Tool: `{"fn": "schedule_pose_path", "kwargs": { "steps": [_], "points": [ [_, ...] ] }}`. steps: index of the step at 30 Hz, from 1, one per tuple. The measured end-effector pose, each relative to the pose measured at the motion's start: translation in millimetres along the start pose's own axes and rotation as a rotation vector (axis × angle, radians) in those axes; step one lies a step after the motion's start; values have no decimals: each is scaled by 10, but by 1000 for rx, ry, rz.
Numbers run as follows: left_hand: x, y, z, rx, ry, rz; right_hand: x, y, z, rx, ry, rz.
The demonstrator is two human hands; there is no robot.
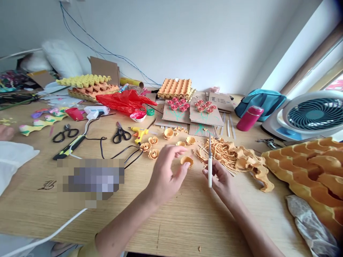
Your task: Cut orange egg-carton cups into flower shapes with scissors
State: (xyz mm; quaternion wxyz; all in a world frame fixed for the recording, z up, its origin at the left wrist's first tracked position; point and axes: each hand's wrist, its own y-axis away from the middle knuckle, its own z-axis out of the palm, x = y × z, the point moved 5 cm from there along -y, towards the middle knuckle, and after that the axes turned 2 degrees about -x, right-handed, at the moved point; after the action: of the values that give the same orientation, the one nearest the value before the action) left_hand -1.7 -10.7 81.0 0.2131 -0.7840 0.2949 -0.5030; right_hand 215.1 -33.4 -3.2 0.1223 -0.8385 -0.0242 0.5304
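Observation:
My left hand (167,175) reaches over the table, thumb and fingers apart. Its thumb tip overlaps a small orange egg-carton cup (187,160); whether it touches the cup I cannot tell. In my right hand (219,178) is a slim knife with a white handle (210,175), its narrow blade pointing away from me. Beyond my fingers lie more cut cups (190,140). To their left sit several rolled carton flowers (153,154). A heap of thin orange carton strips (219,153) lies just past my right hand.
At left are a yellow glue gun (139,134), black scissors (121,134), cables and a blurred-out object (93,180). Cardboard with pink flowers (177,109) stands behind. Egg trays (308,171), a pink bottle (250,118) and a fan (313,114) occupy the right. Another person's sleeve (16,160) shows at far left.

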Motion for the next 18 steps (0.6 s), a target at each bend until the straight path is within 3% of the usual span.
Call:
{"fn": "schedule_pose_path", "kwargs": {
  "steps": [4, 9, 13, 18],
  "points": [
    [-376, 43, 356, -219, -176, -56, -28, -11, 41, -13, 29, -14],
    [-687, 137, 606, -321, -198, -80, -86, -24, 126, -46, -20, 20],
    [-762, 144, 635, -334, -130, -114, -53, -65, 243, -79, -126, 76],
    [-855, 109, 496, -218, -176, -167, 16, -162, 425, -122, -168, 101]
  ]
}}
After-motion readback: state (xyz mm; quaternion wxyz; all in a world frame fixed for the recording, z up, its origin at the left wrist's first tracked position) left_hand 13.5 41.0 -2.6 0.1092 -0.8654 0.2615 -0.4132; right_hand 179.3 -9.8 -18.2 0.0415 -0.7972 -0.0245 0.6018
